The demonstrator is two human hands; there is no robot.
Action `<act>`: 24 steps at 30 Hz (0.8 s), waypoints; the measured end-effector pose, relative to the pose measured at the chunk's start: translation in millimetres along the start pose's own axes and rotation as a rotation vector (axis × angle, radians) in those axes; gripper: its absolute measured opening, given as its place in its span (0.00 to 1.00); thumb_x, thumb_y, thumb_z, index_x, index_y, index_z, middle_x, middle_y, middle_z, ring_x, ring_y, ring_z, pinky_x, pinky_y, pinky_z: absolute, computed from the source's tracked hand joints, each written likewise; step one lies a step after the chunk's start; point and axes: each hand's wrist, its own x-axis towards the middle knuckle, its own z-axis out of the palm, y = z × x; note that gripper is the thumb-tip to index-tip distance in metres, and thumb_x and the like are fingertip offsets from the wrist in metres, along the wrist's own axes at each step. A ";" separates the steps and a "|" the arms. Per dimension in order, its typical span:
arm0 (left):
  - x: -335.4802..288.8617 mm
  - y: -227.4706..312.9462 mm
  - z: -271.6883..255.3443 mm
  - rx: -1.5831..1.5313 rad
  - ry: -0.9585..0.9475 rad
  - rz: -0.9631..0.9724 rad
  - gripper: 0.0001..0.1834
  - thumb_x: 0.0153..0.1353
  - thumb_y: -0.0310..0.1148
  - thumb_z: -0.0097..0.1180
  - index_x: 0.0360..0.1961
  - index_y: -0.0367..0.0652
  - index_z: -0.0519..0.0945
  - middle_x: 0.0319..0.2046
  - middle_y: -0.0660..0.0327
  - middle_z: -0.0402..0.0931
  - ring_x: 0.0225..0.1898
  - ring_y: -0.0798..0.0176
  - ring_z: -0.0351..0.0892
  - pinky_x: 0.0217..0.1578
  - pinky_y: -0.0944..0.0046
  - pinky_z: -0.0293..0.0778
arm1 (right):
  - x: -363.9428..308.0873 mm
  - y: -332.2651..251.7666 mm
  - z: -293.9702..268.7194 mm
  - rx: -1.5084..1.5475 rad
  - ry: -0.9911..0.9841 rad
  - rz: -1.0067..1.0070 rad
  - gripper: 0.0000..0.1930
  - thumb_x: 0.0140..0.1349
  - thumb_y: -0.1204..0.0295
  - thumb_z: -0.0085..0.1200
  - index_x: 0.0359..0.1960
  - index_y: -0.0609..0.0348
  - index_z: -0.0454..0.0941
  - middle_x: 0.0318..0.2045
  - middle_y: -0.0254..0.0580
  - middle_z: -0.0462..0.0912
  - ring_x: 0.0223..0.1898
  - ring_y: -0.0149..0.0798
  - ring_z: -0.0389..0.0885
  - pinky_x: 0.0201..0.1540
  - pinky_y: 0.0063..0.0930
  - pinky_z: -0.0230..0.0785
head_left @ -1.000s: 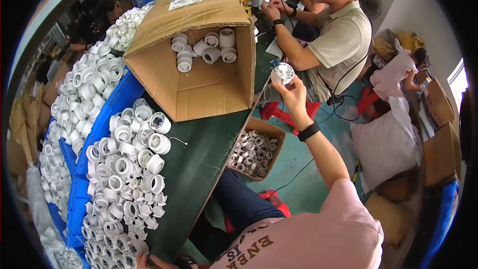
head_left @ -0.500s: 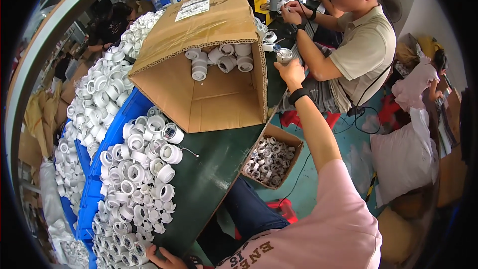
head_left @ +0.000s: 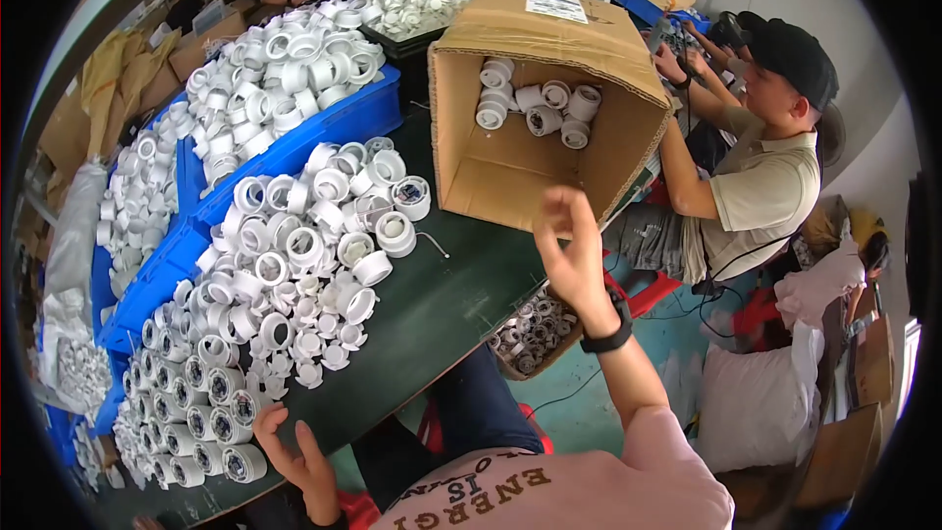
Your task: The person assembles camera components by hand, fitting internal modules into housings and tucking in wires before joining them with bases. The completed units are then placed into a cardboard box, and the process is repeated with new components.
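My right hand [head_left: 572, 253] is raised in front of the cardboard box [head_left: 491, 177], its fingers apart and nothing visible in them. The box lies on its side on the dark green table [head_left: 392, 339], its mouth facing me, with several white cylindrical housings [head_left: 543, 120] inside. At the near left, my left hand [head_left: 299, 461] is held with fingers spread, beside stacked white housings with circuit boards [head_left: 235, 463] showing in their ends. Beyond that hand lie a heap of small white plastic caps [head_left: 309, 329] and loose white rings [head_left: 304, 245].
Blue bins [head_left: 294, 142] piled with white rings line the left side. A small carton of parts [head_left: 540, 363] stands below the table edge. To the right sits a co-worker [head_left: 756, 167] in a light shirt. White sacks [head_left: 760, 397] rest on the floor.
My right hand has drawn back from the co-worker's side to before the box; the white cylindrical part at its fingertips is gone from it. My left hand has lifted off the housings. The view has shifted.
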 end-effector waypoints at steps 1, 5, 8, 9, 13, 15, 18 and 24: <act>13.3 21.3 -12.1 -0.028 -0.118 -0.011 0.12 0.53 0.18 0.48 0.41 0.34 0.70 0.43 0.51 0.68 0.46 0.53 0.67 0.52 0.59 0.61 | 26.9 15.6 16.3 -0.106 0.068 -0.084 0.15 0.55 0.77 0.54 0.44 0.64 0.69 0.35 0.40 0.75 0.37 0.32 0.74 0.40 0.25 0.67; 74.7 66.2 -40.5 -0.085 -0.453 0.068 0.15 0.51 0.20 0.52 0.42 0.36 0.72 0.41 0.52 0.71 0.40 0.57 0.70 0.43 0.64 0.66 | 153.3 104.1 49.5 -0.769 0.294 -0.059 0.22 0.52 0.63 0.52 0.47 0.60 0.71 0.44 0.60 0.75 0.47 0.58 0.74 0.48 0.46 0.67; 129.8 71.9 -44.2 -0.088 -0.509 0.287 0.15 0.52 0.23 0.54 0.42 0.37 0.72 0.40 0.54 0.72 0.37 0.59 0.72 0.36 0.66 0.68 | 253.3 260.6 -28.8 -1.316 -0.040 -0.130 0.22 0.53 0.59 0.50 0.45 0.61 0.74 0.37 0.57 0.80 0.40 0.56 0.79 0.42 0.45 0.73; 146.0 59.5 -49.3 -0.047 -0.490 0.296 0.15 0.52 0.23 0.54 0.43 0.37 0.72 0.40 0.55 0.73 0.38 0.60 0.73 0.36 0.66 0.68 | 276.4 284.6 -32.2 -1.493 -0.275 -0.260 0.18 0.55 0.62 0.47 0.42 0.61 0.76 0.37 0.54 0.81 0.39 0.55 0.80 0.40 0.45 0.73; 219.0 -43.6 -60.7 0.029 -0.339 0.270 0.15 0.52 0.26 0.56 0.42 0.36 0.72 0.37 0.54 0.74 0.36 0.58 0.75 0.34 0.63 0.70 | 313.5 363.2 -91.9 -0.841 0.049 0.048 0.24 0.55 0.61 0.54 0.53 0.58 0.72 0.53 0.61 0.72 0.57 0.50 0.69 0.54 0.35 0.65; 270.7 -83.8 -39.5 0.246 -0.350 0.133 0.16 0.53 0.29 0.57 0.44 0.37 0.73 0.38 0.58 0.75 0.37 0.63 0.76 0.34 0.66 0.71 | 271.0 356.9 -9.6 -0.909 -0.092 0.017 0.23 0.56 0.61 0.54 0.52 0.58 0.73 0.50 0.60 0.73 0.53 0.52 0.71 0.52 0.37 0.67; 352.6 -171.5 -20.7 0.329 -0.380 -0.003 0.18 0.47 0.32 0.59 0.41 0.36 0.76 0.37 0.49 0.78 0.37 0.49 0.79 0.40 0.57 0.73 | 248.6 295.9 -3.9 -0.954 -0.126 -0.150 0.21 0.56 0.61 0.54 0.49 0.59 0.73 0.46 0.60 0.76 0.48 0.54 0.75 0.49 0.40 0.69; 471.6 -243.9 79.0 0.562 -0.784 0.151 0.31 0.40 0.29 0.60 0.51 0.36 0.72 0.49 0.44 0.73 0.52 0.45 0.71 0.52 0.58 0.67 | 206.1 243.1 -48.9 -1.260 0.041 -0.086 0.18 0.52 0.58 0.57 0.37 0.59 0.78 0.33 0.55 0.80 0.35 0.56 0.79 0.38 0.45 0.73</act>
